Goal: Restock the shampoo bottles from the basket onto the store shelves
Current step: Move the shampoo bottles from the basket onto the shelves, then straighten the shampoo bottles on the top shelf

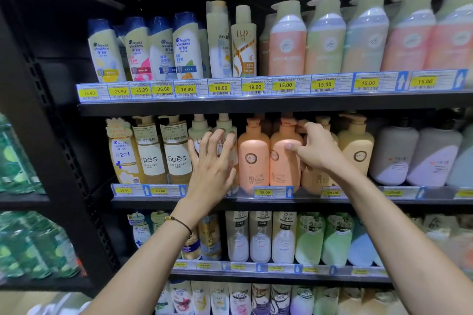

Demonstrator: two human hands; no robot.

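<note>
Entry: peach bottle (284,161), being seated on the middle shelf (320,202).

The peach bottle stands upright directly above the 29.00 tag (265,192), touching its twin (253,158) above the tag's left end. The right hand (317,151) holds it, thumb on the front face, fingers curled round the far side. The left hand (212,158), fingers spread wide and holding nothing, lies flat on the pump bottles (224,121) left of the tag (apparently bracing them). The basket is not in view. Step, as judged: squaring the facing. Done well: push the bottle back level with the twin, turn the label forward, brace the neighbours, and release only once the base sits flat behind the tag.
</note>
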